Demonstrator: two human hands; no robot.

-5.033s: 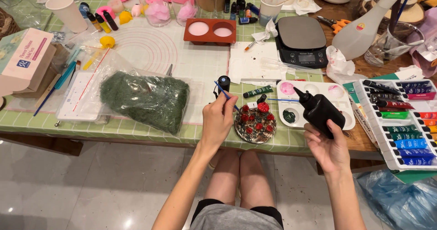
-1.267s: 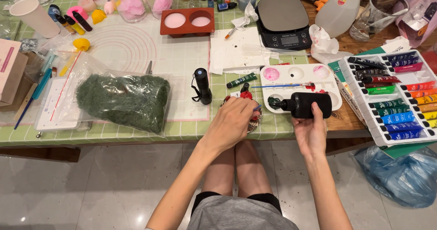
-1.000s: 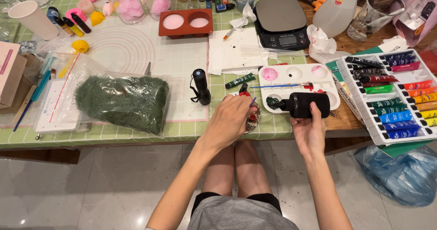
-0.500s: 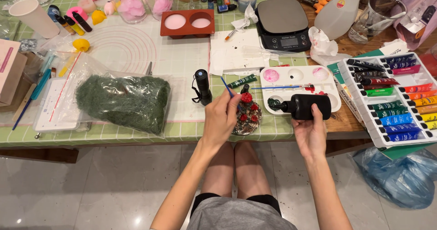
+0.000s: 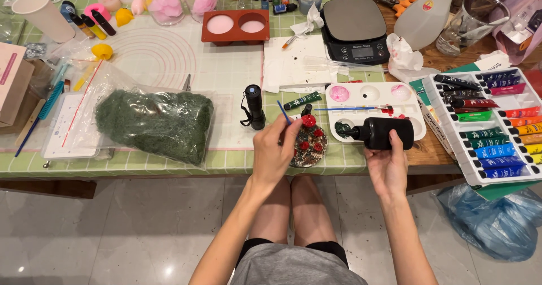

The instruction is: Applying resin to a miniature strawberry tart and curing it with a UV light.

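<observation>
Bottle (image 5: 388,133), black and lying on its side, is grasped in the right hand (image 5: 387,163), with its nozzle over the lower left well of the white palette (image 5: 372,96). This palette is the landmark for what follows. It has six round wells; two hold pink paint and one holds dark green. One blue-handled brush (image 5: 350,109) lies across its middle.

Just left of the palette, at the tabletop (image 5: 237,70) edge, sits one round ornament (image 5: 308,145) with about five red mushroom caps on it. The left hand (image 5: 274,152) is beside it and touches its left rim, while its fingers pinch one thin blue stick (image 5: 284,112) that points up and away.

Further left of the palette stands one black flashlight (image 5: 254,106), and beyond it lies one clear bag of green moss (image 5: 153,123). Behind the palette is one black scale (image 5: 354,28), and behind and left of it one red mould (image 5: 235,27) with two round cavities. Right of the palette is one tray of paint tubes (image 5: 497,127), in two rows.
</observation>
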